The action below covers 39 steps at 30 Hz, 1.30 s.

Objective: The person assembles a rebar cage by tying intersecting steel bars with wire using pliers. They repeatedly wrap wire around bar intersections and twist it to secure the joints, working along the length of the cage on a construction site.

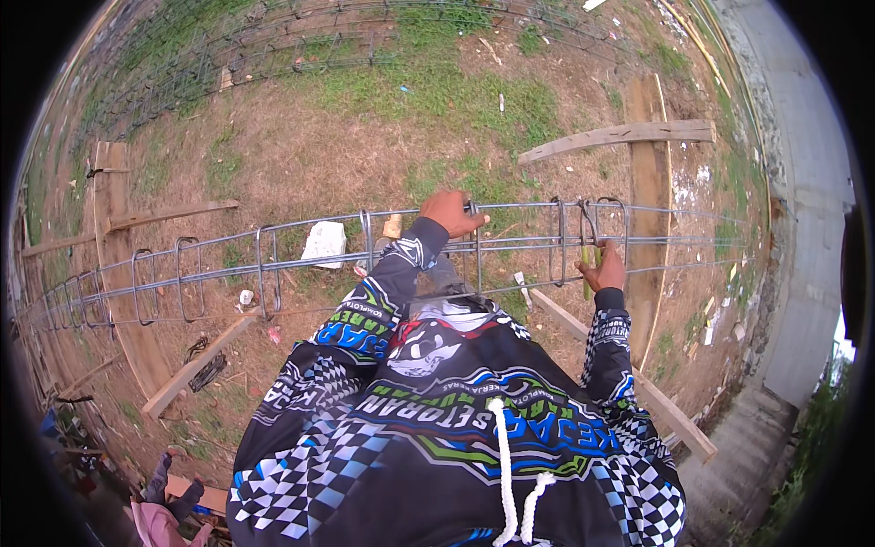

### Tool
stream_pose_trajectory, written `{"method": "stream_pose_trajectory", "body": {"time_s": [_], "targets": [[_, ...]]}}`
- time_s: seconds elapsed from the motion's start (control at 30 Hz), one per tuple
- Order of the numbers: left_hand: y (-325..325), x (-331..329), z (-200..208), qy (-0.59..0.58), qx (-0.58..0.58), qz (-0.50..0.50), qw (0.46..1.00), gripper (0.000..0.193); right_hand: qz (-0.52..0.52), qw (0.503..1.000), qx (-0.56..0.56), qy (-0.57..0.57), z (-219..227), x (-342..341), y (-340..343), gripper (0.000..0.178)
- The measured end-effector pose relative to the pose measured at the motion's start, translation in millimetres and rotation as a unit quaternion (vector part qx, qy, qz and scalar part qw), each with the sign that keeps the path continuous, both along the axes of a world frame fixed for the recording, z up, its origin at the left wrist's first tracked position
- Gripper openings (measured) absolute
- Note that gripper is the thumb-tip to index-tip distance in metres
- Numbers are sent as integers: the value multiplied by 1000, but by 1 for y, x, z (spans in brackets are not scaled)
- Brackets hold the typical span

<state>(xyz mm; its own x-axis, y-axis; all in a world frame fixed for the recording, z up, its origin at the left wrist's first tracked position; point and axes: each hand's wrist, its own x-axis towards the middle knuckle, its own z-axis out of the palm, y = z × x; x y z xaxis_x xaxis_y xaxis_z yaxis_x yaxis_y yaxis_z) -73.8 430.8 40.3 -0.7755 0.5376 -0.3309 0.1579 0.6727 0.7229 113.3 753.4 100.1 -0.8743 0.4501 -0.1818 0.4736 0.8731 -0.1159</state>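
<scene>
A long rebar cage (419, 247) of steel bars and square stirrups stretches across in front of me from left to right. My left hand (445, 213) is closed around a stirrup (478, 251) at the top bar, near the middle of the cage. Lower down and to the right, my right hand (605, 268) grips pincers (589, 260) by their yellow-green handles. Their dark head reaches up to the far top bar, between two stirrups near the cage's right end. Whether the jaws hold wire is too small to tell.
Wooden trestles support the cage: an upright plank (649, 182) with crosspieces at right, another plank (114, 201) at left. A white block (324, 243) lies behind the bars. More rebar cages (301, 46) lie on the far grass. A concrete ledge (807, 182) runs along the right. Another person (164, 515) is at lower left.
</scene>
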Motion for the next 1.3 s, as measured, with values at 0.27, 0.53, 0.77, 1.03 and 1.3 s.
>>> {"method": "stream_pose_trajectory", "body": {"time_s": [0.27,0.53,0.77,1.03,1.3], "targets": [[-4,-17,-4,-107,-28,-47,993,62,-139,844,-519,-2,13,-31,40,14],[-5,-13,-5,-104,-37,-22,994,60,404,871,-157,-232,51,-149,-20,57],[-6,-3,-13,-8,10,26,1000,60,557,794,-15,-240,36,-217,-70,55],[-6,-3,-16,-16,-3,26,1000,60,603,764,60,-220,40,-249,-92,43],[-2,-9,-5,101,32,96,990,67,613,738,218,-179,45,-253,-124,14]]}}
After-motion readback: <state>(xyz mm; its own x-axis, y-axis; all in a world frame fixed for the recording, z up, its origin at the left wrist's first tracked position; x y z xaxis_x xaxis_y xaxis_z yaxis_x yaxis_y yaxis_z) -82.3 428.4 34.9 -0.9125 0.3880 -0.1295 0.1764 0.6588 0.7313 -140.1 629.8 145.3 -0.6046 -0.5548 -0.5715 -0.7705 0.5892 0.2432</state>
